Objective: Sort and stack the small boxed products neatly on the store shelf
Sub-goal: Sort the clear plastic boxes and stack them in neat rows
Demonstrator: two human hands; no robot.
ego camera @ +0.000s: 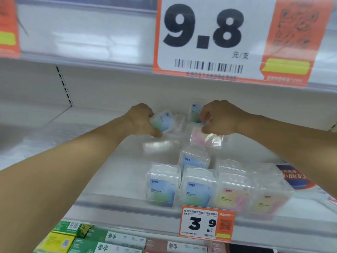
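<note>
Deep in the shelf (113,172), the left hand (141,123) grips a blue-green box (163,122); the right hand (221,118) pinches a pink box (205,137). Light, slick plastic, probably best held by its flat sides.

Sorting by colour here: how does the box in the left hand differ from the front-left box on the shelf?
The held box is tilted and gripped by the left hand near the back; the front-left box stands upright, untouched, at the shelf edge. Both are clear with blue-green labels.

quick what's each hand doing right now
Left hand: closed on a clear blue-green labelled box.
Right hand: fingers curled at back boxes; grip cannot be told.
</note>
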